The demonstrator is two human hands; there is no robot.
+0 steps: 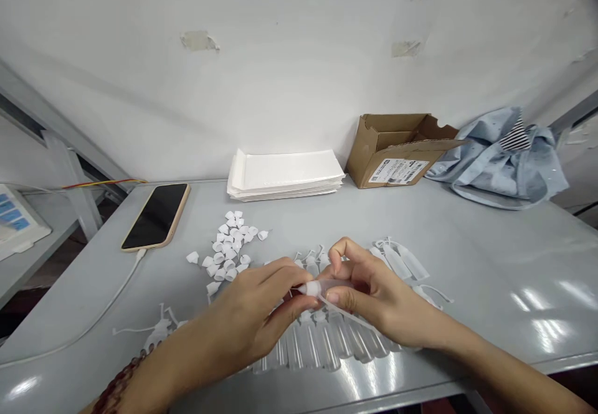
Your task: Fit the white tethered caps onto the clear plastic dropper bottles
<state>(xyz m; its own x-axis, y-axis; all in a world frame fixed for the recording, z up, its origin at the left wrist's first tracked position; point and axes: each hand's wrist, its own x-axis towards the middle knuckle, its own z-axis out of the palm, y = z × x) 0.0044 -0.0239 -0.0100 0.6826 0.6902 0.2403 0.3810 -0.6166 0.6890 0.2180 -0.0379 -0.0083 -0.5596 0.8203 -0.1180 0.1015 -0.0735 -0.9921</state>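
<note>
A small translucent squeeze bottle (337,284) lies sideways between my hands, its white nozzle end pointing left. My right hand (374,292) is closed around the bottle's body, and a thin plastic strap trails below it. At the nozzle end, my left hand (261,302) has thumb and fingers closed about the white collar; a fine tip shows between them. Under my hands lies a row of similar clear bottles (327,342), partly hidden. A pile of small white needle caps (231,249), some with thin metal tips, is just beyond my left hand.
Loose bottles lie to the right (402,258) and by my left forearm (159,333). A charging phone (156,218) is at the left. Along the wall stand a stack of white envelopes (287,174), an open cardboard box (397,152) and a bundled light-blue cloth (509,159).
</note>
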